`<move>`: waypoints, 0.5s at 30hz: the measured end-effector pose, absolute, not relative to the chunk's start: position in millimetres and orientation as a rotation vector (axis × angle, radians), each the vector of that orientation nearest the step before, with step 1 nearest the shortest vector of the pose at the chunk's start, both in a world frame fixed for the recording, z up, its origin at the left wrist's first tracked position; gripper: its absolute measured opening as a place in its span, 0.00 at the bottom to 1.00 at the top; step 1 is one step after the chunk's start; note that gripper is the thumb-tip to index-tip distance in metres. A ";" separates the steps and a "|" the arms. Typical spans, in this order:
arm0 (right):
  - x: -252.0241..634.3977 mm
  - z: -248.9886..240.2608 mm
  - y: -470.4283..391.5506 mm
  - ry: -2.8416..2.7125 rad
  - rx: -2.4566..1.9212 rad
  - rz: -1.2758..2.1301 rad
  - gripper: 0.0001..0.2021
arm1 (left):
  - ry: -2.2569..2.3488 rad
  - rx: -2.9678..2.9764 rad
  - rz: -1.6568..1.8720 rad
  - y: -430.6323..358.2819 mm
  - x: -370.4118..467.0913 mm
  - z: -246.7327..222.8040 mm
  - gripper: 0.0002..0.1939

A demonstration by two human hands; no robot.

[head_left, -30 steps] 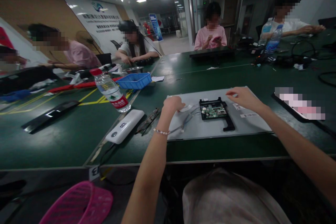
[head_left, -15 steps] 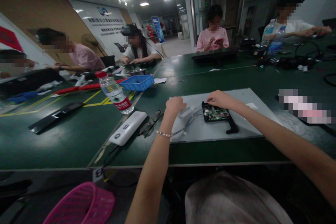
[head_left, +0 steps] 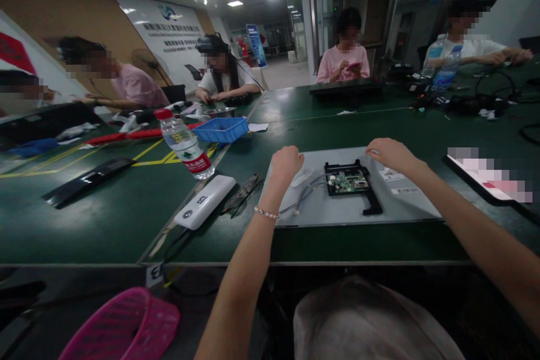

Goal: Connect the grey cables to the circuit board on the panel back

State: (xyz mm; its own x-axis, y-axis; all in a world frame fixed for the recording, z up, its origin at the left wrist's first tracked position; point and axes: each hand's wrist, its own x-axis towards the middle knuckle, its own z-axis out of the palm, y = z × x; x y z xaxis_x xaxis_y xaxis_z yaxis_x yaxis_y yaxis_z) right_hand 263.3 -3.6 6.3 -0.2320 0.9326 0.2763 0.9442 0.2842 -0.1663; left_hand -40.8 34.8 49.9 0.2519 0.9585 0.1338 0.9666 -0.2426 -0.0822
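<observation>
While one circuit board (head_left: 346,182) sits over one panel (head_left: 337,215), the left hand (head_left: 287,164) curls and right hand (head_left: 390,153) bunches, grips unclear.

A smooth, satin grey finish, metal by its look, is shown by the flat panel (head_left: 341,211). Matt black plastic is seen in the bracket (head_left: 373,202). Clear, shiny plastic is presented by the red-capped water bottle (head_left: 188,149) (its label is glossier still), and openwork pink plastic by the basket (head_left: 158,320).
</observation>
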 end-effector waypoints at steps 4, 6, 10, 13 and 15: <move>277.9 -1.6 -2.3 -2.255 -1.681 0.126 0.15 | -1.716 -2.544 -0.150 32.9 -35.1 48.5 0.17; 280.1 -1.6 -2.0 -2.225 -1.655 0.169 0.16 | -1.626 -2.659 -0.213 31.4 -32.9 48.2 0.19; 281.7 1.5 -4.2 -2.152 -1.632 0.164 0.16 | -1.251 -3.020 -0.269 27.9 -30.5 47.2 0.28; 283.0 -0.2 -4.9 -2.145 -1.642 0.168 0.15 | -1.028 -3.261 -0.136 25.4 -29.7 45.7 0.41; 283.9 -3.1 -4.1 -2.162 -1.645 0.171 0.15 | -1.000 -3.362 -0.010 23.9 -29.0 45.0 0.47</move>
